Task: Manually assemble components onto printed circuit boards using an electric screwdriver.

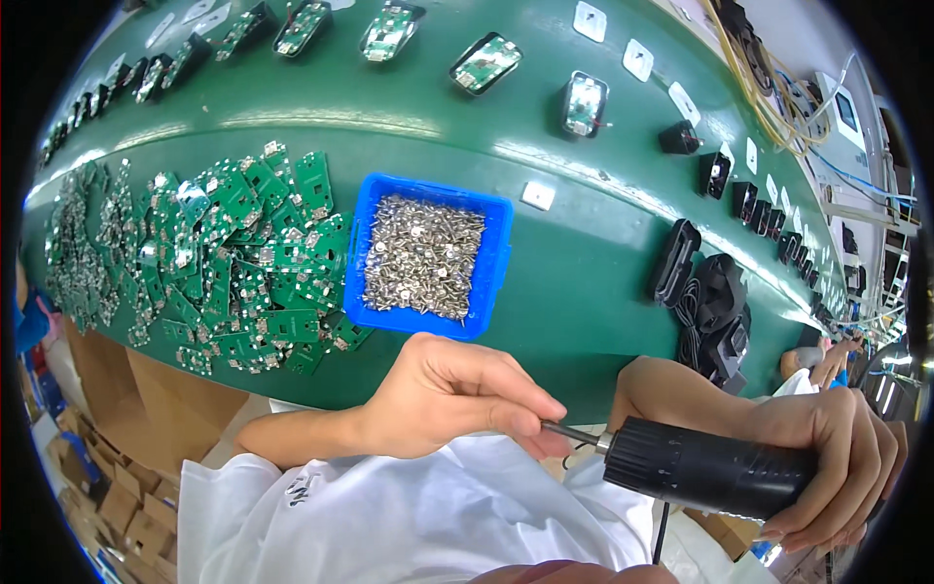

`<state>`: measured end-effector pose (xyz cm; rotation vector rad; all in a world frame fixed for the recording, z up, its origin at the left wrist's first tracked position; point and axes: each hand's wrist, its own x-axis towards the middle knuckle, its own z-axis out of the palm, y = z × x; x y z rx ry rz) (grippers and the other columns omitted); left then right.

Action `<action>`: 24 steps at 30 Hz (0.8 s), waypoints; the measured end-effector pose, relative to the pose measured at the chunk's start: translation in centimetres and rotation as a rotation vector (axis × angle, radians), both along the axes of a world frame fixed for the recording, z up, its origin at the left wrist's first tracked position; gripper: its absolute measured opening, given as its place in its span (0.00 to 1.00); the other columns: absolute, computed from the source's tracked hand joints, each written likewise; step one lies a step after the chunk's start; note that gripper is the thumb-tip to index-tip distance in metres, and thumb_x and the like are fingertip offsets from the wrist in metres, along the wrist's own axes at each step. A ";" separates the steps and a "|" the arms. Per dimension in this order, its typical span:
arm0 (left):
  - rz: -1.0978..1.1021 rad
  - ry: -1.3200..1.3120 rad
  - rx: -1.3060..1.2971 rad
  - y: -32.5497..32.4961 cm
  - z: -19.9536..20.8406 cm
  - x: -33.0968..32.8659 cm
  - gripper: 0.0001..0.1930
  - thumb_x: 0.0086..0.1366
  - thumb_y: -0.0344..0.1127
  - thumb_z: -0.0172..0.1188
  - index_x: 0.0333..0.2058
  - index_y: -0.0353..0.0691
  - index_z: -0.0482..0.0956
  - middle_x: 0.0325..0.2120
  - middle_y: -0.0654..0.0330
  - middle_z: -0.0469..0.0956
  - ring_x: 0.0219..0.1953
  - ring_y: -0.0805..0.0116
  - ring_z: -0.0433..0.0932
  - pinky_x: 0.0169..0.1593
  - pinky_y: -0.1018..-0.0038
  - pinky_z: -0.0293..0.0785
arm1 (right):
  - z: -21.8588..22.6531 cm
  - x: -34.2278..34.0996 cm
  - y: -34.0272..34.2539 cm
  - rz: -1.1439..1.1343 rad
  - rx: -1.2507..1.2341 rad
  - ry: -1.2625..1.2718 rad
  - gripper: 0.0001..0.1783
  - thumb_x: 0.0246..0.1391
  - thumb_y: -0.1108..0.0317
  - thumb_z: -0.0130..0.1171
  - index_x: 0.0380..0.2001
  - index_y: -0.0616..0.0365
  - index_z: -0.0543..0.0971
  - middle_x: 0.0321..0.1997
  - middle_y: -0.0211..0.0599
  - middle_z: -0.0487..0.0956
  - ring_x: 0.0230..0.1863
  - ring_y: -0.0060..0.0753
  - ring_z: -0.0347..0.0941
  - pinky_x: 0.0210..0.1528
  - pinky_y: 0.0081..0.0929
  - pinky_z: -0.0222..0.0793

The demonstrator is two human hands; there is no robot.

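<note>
Matt black plastic electric screwdriver (710,472), shiny metal screws (423,255) in a glossy blue plastic tray (498,255), smooth green belt (574,292).

This is an electronics assembly line in a factory. A long green conveyor belt (584,292) curves across the view, carrying black housings (584,103) with small circuit boards set in them, spaced one after another. A heap of loose green circuit boards (233,263) lies on the belt beside a blue plastic bin (498,243) filled with small metal screws (423,255). Black cased parts (715,311) pile up farther along, bundled cables (778,107) hang beyond the belt, and flattened cardboard boxes (117,496) sit on the floor below.
</note>
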<state>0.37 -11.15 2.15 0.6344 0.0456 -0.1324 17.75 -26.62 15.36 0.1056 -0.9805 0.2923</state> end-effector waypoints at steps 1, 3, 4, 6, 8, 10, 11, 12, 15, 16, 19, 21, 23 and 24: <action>-0.005 -0.002 -0.001 -0.2 0.0 0.0 0.13 0.61 0.15 0.69 0.44 0.33 0.89 0.43 0.54 0.87 0.37 0.65 0.89 0.42 0.79 0.85 | 0.0 -0.1 0.0 -0.005 -0.001 -0.002 0.11 0.55 0.77 0.63 0.35 0.60 0.70 0.18 0.40 0.80 0.08 0.41 0.74 0.07 0.33 0.76; 0.127 -0.125 0.174 -0.7 -0.2 -0.3 0.13 0.59 0.16 0.71 0.43 0.32 0.89 0.41 0.52 0.88 0.37 0.64 0.89 0.39 0.78 0.85 | 0.1 -0.4 0.1 -0.028 0.001 0.024 0.10 0.56 0.77 0.62 0.35 0.60 0.69 0.18 0.40 0.80 0.09 0.42 0.74 0.07 0.33 0.76; 0.193 -0.187 0.260 -1.0 -0.4 -0.3 0.13 0.58 0.16 0.72 0.43 0.31 0.89 0.40 0.52 0.88 0.37 0.63 0.89 0.38 0.78 0.85 | 0.1 -0.5 0.1 -0.040 0.003 0.036 0.10 0.57 0.77 0.62 0.36 0.60 0.69 0.18 0.40 0.80 0.09 0.42 0.75 0.07 0.33 0.76; 0.255 -0.251 0.345 -1.4 -0.7 -0.3 0.13 0.57 0.16 0.73 0.42 0.31 0.89 0.38 0.51 0.88 0.38 0.62 0.89 0.37 0.78 0.86 | 0.1 -0.6 -0.1 -0.057 0.004 0.047 0.10 0.57 0.76 0.61 0.36 0.60 0.69 0.18 0.40 0.80 0.10 0.43 0.75 0.07 0.34 0.76; 0.407 -0.348 0.466 -2.0 -1.1 0.0 0.14 0.58 0.19 0.74 0.45 0.30 0.88 0.40 0.49 0.88 0.42 0.58 0.89 0.40 0.74 0.87 | 0.0 -0.6 -0.4 -0.108 -0.054 0.025 0.10 0.57 0.78 0.61 0.36 0.61 0.69 0.17 0.39 0.79 0.09 0.44 0.75 0.07 0.35 0.76; 0.562 -0.445 0.583 -2.3 -1.2 0.2 0.17 0.59 0.22 0.75 0.47 0.30 0.87 0.42 0.47 0.88 0.46 0.54 0.89 0.44 0.70 0.88 | 0.0 -0.7 -0.5 -0.157 -0.113 0.004 0.11 0.56 0.79 0.61 0.37 0.61 0.69 0.17 0.39 0.79 0.09 0.45 0.75 0.07 0.36 0.76; 0.552 -0.521 0.690 -1.8 -1.3 0.8 0.21 0.58 0.26 0.76 0.51 0.29 0.85 0.45 0.45 0.87 0.49 0.49 0.88 0.47 0.65 0.87 | 0.4 0.0 -2.1 -0.159 -0.252 -0.029 0.11 0.59 0.67 0.62 0.35 0.60 0.71 0.18 0.37 0.80 0.11 0.42 0.75 0.08 0.32 0.75; 0.542 -0.596 0.798 -0.8 -1.4 1.4 0.26 0.58 0.31 0.78 0.54 0.28 0.82 0.48 0.44 0.86 0.52 0.44 0.86 0.51 0.60 0.87 | 0.7 0.8 -3.6 -0.158 -0.389 -0.062 0.18 0.61 0.55 0.63 0.32 0.59 0.72 0.19 0.35 0.80 0.12 0.38 0.75 0.09 0.29 0.74; 0.509 -0.391 1.232 1.5 0.4 2.5 0.34 0.59 0.50 0.74 0.56 0.27 0.82 0.60 0.43 0.79 0.64 0.44 0.78 0.70 0.51 0.69 | 0.8 2.1 -3.1 -0.228 -0.336 -0.152 0.17 0.41 0.73 0.76 0.27 0.56 0.74 0.24 0.25 0.78 0.16 0.23 0.72 0.18 0.21 0.70; 0.502 -0.417 1.422 3.1 -0.2 2.3 0.35 0.59 0.50 0.74 0.60 0.34 0.81 0.67 0.42 0.72 0.69 0.42 0.72 0.74 0.49 0.62 | 0.6 2.5 -4.7 -0.554 -0.484 -0.093 0.18 0.44 0.59 0.77 0.25 0.55 0.76 0.24 0.28 0.80 0.18 0.21 0.73 0.20 0.22 0.70; 0.415 -0.303 2.016 4.7 -0.2 2.1 0.20 0.57 0.35 0.74 0.49 0.40 0.85 0.73 0.46 0.65 0.73 0.41 0.65 0.78 0.45 0.54 | 1.4 11.5 -12.4 -1.313 -0.773 -0.074 0.56 0.40 0.06 0.29 0.20 0.53 0.77 0.23 0.37 0.78 0.23 0.30 0.71 0.20 0.20 0.66; 0.342 -0.273 2.040 4.5 -0.2 2.7 0.15 0.57 0.30 0.72 0.43 0.41 0.85 0.71 0.48 0.68 0.74 0.37 0.62 0.78 0.43 0.53 | -0.8 17.8 -13.1 -1.493 -0.824 -0.040 0.60 0.50 0.11 0.23 0.25 0.61 0.81 0.19 0.40 0.79 0.19 0.41 0.73 0.24 0.26 0.68; 0.303 -0.323 2.057 5.0 -0.9 2.5 0.12 0.57 0.28 0.72 0.41 0.39 0.83 0.70 0.49 0.70 0.73 0.40 0.65 0.78 0.44 0.54 | -3.4 20.6 -10.1 -1.610 -0.712 0.055 0.40 0.60 0.30 0.40 0.25 0.60 0.77 0.14 0.43 0.77 0.14 0.38 0.72 0.19 0.29 0.70; 0.282 -0.349 2.062 5.2 -1.2 2.5 0.11 0.57 0.27 0.72 0.39 0.38 0.82 0.69 0.49 0.71 0.73 0.41 0.66 0.78 0.44 0.55 | -4.2 21.5 -9.1 -1.708 -0.620 0.122 0.32 0.62 0.38 0.44 0.28 0.60 0.75 0.13 0.44 0.76 0.12 0.38 0.71 0.16 0.29 0.70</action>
